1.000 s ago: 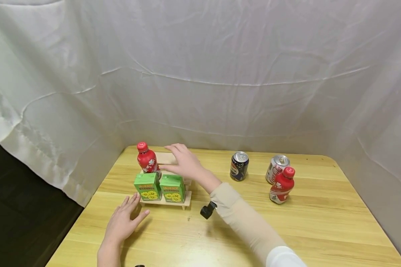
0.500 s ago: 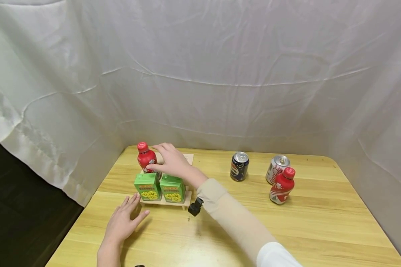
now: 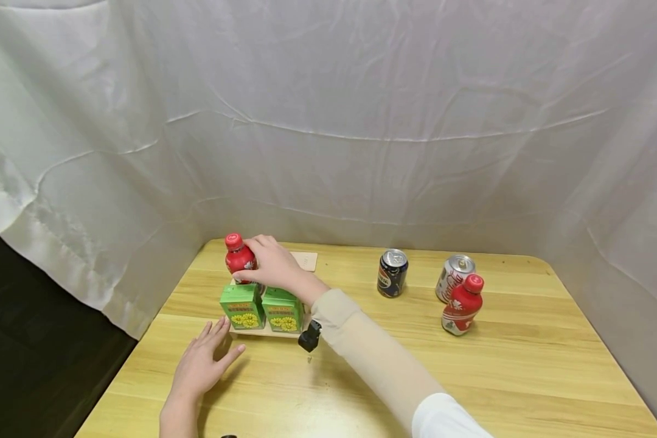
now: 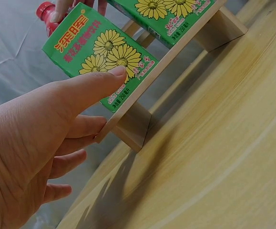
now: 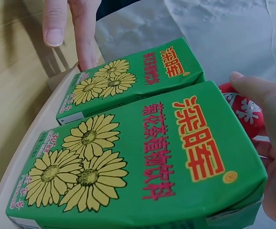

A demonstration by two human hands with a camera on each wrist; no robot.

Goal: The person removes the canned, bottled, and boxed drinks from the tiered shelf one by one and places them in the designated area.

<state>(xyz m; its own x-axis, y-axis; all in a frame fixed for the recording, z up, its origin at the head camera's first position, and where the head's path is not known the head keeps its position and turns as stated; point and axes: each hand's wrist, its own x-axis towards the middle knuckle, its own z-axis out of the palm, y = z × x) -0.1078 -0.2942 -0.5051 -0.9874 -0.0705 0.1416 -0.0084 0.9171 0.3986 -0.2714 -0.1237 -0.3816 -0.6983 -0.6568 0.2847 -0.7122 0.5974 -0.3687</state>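
Observation:
A small wooden stepped rack (image 3: pixel 268 332) stands at the left of the table. Two green drink cartons (image 3: pixel 243 307) with yellow flowers stand side by side on its front step. Behind them is a red bottle (image 3: pixel 239 260), upright on the rack. My right hand (image 3: pixel 274 266) grips this bottle from its right side, thumb in front and fingers round the back; in the right wrist view the thumb lies on the bottle (image 5: pixel 246 112). My left hand (image 3: pixel 199 359) has its fingers spread, and the fingertips touch the rack's front left corner (image 4: pixel 104 131).
On the table's right half stand a dark blue can (image 3: pixel 392 274), a silver Coca-Cola can (image 3: pixel 453 277) and a second red bottle (image 3: pixel 462 306) just in front of the silver can. Pale cloth (image 3: pixel 361 170) hangs behind and beside the table.
My right hand has moved left over the rack to the red bottle, and its fingers have closed round it. The left hand and the other drinks have stayed in place.

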